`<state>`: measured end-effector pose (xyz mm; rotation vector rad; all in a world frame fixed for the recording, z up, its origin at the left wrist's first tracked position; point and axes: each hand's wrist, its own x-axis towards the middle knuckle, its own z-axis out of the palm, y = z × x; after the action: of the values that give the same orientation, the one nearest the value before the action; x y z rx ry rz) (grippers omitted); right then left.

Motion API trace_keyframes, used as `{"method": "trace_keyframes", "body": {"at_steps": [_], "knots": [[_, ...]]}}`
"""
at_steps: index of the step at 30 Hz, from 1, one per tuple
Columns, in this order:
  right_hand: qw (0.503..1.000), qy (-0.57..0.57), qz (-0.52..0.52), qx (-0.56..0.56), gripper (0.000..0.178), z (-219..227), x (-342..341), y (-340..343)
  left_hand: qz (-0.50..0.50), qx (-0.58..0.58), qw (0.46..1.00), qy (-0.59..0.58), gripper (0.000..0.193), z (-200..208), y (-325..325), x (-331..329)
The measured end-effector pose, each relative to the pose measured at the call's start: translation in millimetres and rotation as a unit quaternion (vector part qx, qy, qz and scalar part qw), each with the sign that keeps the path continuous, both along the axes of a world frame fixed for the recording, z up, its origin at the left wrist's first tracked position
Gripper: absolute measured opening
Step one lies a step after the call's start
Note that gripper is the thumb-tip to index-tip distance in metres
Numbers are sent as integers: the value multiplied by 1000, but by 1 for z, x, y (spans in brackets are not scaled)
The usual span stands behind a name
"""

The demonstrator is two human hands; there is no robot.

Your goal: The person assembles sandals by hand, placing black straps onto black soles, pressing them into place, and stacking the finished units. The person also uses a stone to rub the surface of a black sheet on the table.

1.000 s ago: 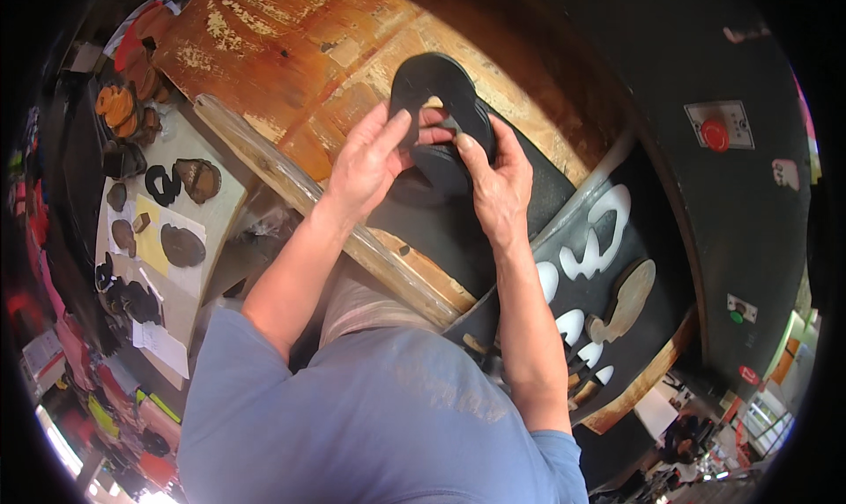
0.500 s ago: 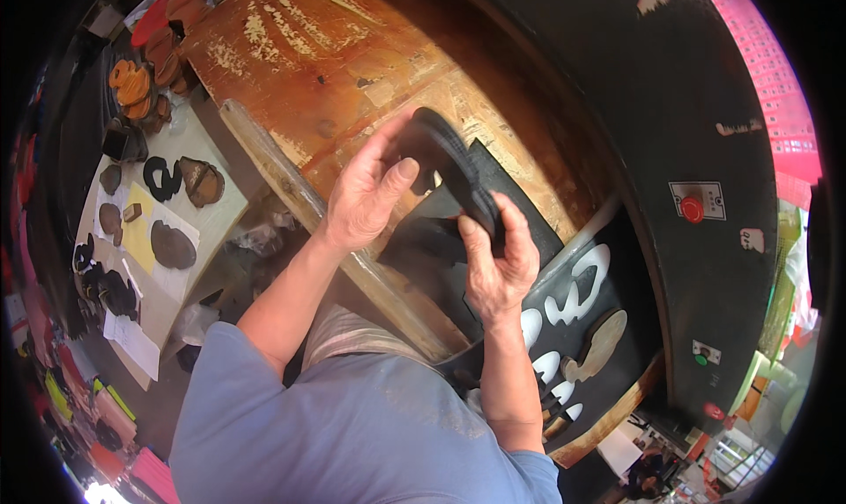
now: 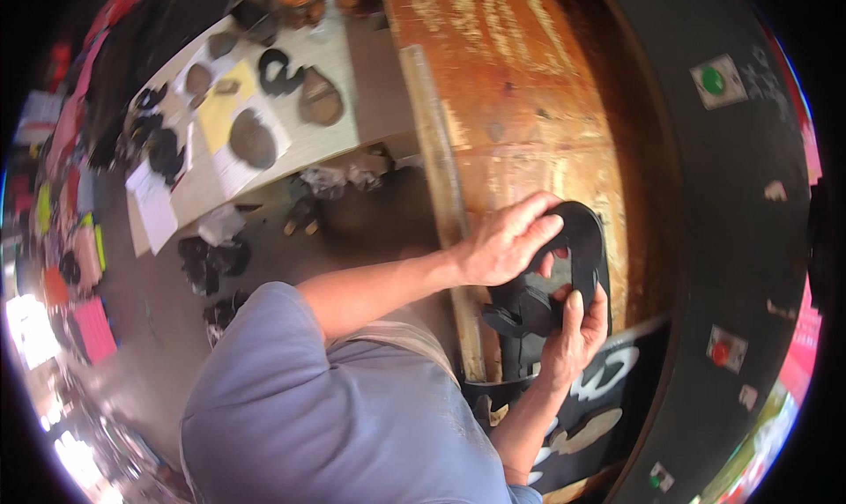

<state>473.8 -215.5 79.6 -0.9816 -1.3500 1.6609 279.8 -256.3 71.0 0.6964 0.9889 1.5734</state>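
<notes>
A black, curved, band-like piece [image 3: 585, 233], perhaps a cut shoe part, is held between both hands above the worn wooden board. My left hand [image 3: 507, 244] grips its near left side, thumb on top and fingers underneath. Lower down, my right hand [image 3: 577, 338] pinches its other end between thumb and fingers. Other black curved pieces [image 3: 520, 314] lie just under and beside the hands, on a dark sheet partly hidden by them. Nearer me is a black sheet with white openings [image 3: 608, 372] and a greyish shape [image 3: 592, 431] on it.
On the left, a pale table [image 3: 330, 151] carries paper, dark flat pieces and black curved parts. A wooden rail [image 3: 438, 143] edges the brown board [image 3: 520, 90]. To the right stands a dark machine beam [image 3: 696, 240] with a green button [image 3: 712, 82] and a red button [image 3: 721, 353].
The view has swung left, so the table and board appear farther right. The black piece, seen edge-on before, now shows its curved face; both hands still hold it.
</notes>
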Motion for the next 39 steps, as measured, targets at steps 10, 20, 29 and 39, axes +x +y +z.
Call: {"method": "trace_keyframes", "body": {"at_steps": [10, 20, 29, 39], "knots": [[998, 29, 56, -2, 35, -6, 16, -51, 67, 11, 992, -108, 33, -3, -85, 28], [989, 67, 130, -28, 30, -10, 34, -87, 110, -34, 982, -152, 33, -18, -154, 68], [987, 10, 152, -53, 18, -5, 31, -106, 111, -38, 984, -135, 35, -31, -167, 63], [978, -53, 146, -142, 15, -38, -90, -126, 167, -97, 960, -202, 37, -69, -193, -43]]}}
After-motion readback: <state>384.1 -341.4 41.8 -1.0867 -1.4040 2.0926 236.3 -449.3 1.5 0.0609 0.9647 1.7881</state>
